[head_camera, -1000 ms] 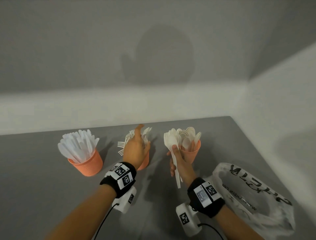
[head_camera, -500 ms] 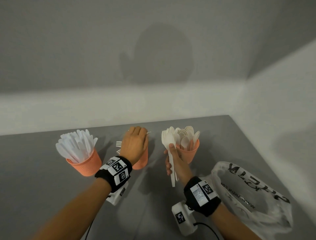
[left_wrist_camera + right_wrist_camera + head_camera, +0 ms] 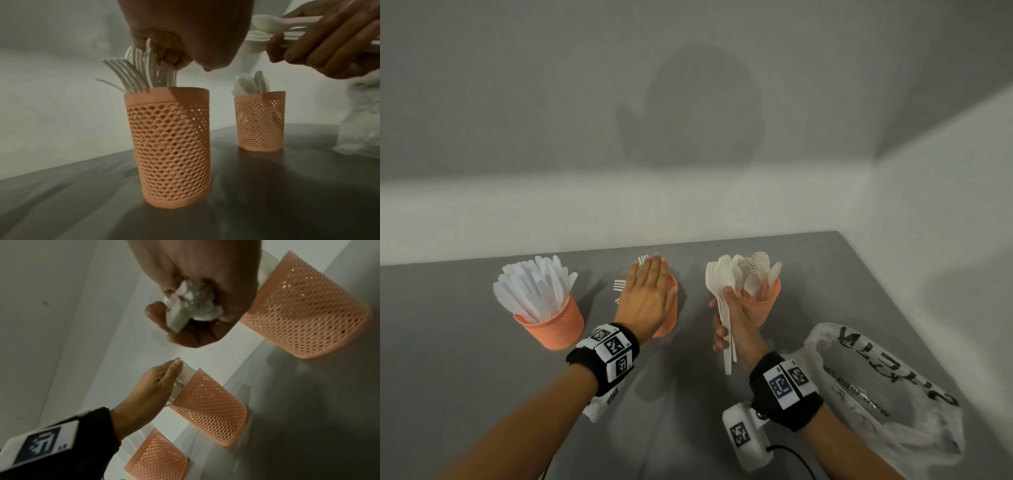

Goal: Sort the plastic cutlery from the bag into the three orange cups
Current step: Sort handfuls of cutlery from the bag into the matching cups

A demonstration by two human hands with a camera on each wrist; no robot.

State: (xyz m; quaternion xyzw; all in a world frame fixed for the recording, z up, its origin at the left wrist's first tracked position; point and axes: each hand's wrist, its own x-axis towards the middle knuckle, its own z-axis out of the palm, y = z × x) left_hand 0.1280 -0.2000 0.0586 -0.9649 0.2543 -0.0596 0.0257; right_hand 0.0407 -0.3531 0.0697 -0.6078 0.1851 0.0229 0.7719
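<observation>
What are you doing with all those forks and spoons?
A person is sorting white plastic cutlery into three orange mesh cups. The left hand lies flat on the forks in the middle cup. The right hand grips a bundle of spoons and forks beside the spoon cup. Knives fill the left cup.

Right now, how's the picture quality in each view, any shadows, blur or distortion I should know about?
Head view: evenly lit, a soft head-shaped shadow on the back wall, edges bent by the wide lens. Left wrist view: dim, the middle cup fairly sharp, the left hand a dark close blur. Right wrist view: tilted and grainy, the right hand soft, the cutlery bundle washed out.
</observation>
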